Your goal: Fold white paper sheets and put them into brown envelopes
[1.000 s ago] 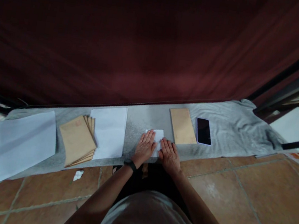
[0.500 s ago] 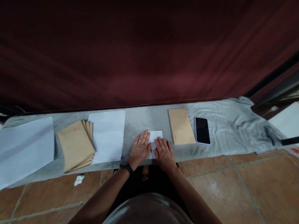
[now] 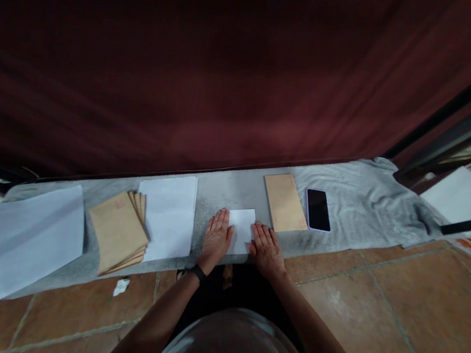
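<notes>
A small folded sheet of white paper [image 3: 240,230] lies flat on the grey cloth between my hands. My left hand [image 3: 217,237] rests flat along its left edge, fingers stretched out and pointing away from me. Against its right edge lies my right hand [image 3: 268,248], also flat with the fingers extended. A brown envelope [image 3: 286,203] sits just beyond my right hand, and a phone with a dark screen [image 3: 318,209] lies to the right of it.
Left of my hands are a stack of white paper [image 3: 170,217], several fanned brown envelopes [image 3: 119,230] and larger white sheets [image 3: 28,243]. The narrow cloth-covered bench [image 3: 369,199] runs along a dark red curtain [image 3: 232,81]. A white scrap [image 3: 121,287] lies on the tiled floor.
My hands have moved apart, from the middle of the folded paper out to its two side edges, so more of its surface shows. The view has shifted slightly.
</notes>
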The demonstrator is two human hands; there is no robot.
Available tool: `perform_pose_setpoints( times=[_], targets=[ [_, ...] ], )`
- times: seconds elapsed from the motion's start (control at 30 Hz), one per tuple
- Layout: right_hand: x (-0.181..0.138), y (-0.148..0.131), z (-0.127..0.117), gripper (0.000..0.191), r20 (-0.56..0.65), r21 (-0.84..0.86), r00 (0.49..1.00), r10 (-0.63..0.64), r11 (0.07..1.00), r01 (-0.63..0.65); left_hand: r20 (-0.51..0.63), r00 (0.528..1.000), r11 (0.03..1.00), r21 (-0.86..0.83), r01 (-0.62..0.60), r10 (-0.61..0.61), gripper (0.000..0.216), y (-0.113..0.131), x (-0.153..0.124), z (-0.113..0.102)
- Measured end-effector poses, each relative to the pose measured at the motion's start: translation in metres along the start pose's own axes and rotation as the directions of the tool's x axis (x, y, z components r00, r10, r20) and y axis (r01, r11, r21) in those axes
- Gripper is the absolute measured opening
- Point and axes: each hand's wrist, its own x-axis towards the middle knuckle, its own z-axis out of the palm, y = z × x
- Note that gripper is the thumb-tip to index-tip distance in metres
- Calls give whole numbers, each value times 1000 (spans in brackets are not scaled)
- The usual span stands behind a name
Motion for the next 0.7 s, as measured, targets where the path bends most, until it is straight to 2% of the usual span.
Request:
perform_pose_setpoints(
  times=[0.17, 0.3, 0.37, 0.43, 0.57, 0.7],
  targets=[
    [0, -2, 3, 60, -10, -19, 1000, 9, 1000, -9, -41, 979, 946, -269, 181, -199, 52, 9, 10, -5],
    [0, -2, 4, 59, -27, -33, 1000, 10, 999, -11, 80, 890, 757, -496, 426, -449, 53, 15, 25, -2],
    [0, -2, 4, 59, -29, -40, 1000, 7, 999, -9, 136, 847, 676, -545, 497, -513, 50, 16, 29, -1],
    [0, -1, 5, 58, -30, -44, 1000, 5, 999, -6, 153, 838, 650, -564, 509, -523, 41, 15, 28, -1],
    [0, -1, 7, 57, -28, -53, 1000, 1, 999, -3, 183, 853, 640, -589, 494, -489, 21, 15, 21, -3],
    [0, 0, 9, 57, -29, -9, 1000, 9, 1000, -9, 207, 863, 626, -613, 481, -461, 14, 16, 13, -7]
  ],
)
